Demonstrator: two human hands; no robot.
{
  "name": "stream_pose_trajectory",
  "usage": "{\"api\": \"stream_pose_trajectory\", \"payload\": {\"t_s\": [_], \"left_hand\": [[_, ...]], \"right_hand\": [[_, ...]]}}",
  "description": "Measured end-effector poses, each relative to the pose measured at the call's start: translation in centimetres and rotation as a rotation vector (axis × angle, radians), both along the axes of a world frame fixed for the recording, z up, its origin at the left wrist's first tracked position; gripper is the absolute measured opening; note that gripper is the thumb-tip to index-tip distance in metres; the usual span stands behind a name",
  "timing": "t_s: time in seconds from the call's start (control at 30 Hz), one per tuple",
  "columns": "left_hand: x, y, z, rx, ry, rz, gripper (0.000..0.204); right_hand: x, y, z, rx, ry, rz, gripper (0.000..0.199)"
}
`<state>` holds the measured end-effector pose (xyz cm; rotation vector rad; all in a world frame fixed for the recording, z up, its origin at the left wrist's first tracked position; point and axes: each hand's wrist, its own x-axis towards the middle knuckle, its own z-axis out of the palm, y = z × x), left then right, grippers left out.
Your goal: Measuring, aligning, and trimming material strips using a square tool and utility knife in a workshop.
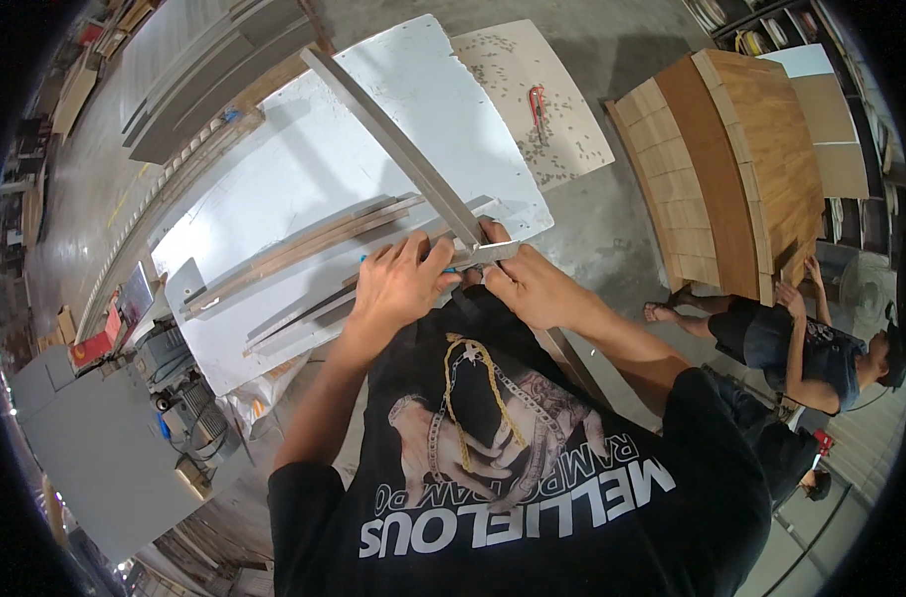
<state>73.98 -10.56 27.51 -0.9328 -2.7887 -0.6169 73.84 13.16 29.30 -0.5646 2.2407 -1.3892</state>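
A long grey strip [393, 139] slants across the white board toward my chest, its near part between my hands. My left hand [398, 279] is closed, fingers curled, around a slim turquoise-coloured tool [451, 269] whose kind is mostly hidden. My right hand [518, 279] is closed on the strip close to a short pale, flat piece [495, 252] lying across it. Fingers hide where these things meet. More thin wooden strips [304, 244] lie on the white board [393, 85], left of my left hand.
Red-handled pliers [538, 104] lie among small scattered bits on a beige sheet [493, 60]. Stacked grey panels [204, 70] stand at far left, a machine with a motor [199, 413] at left. To the right, a person [801, 338] touches a large wooden piece [771, 149]; another person is below.
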Motion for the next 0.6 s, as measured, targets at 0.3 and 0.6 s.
{"api": "stream_pose_trajectory", "payload": {"t_s": [0.3,0.6], "left_hand": [[1.8,4.3,-1.4,0.249,-0.16,0.299,0.033],[0.0,2.2,0.2,0.105,-0.24,0.212,0.031]], "right_hand": [[-0.1,-0.2,0.4,-0.035,-0.008,-0.187,0.05],[-0.5,0.5,0.2,-0.043,0.035,-0.161,0.054]]}}
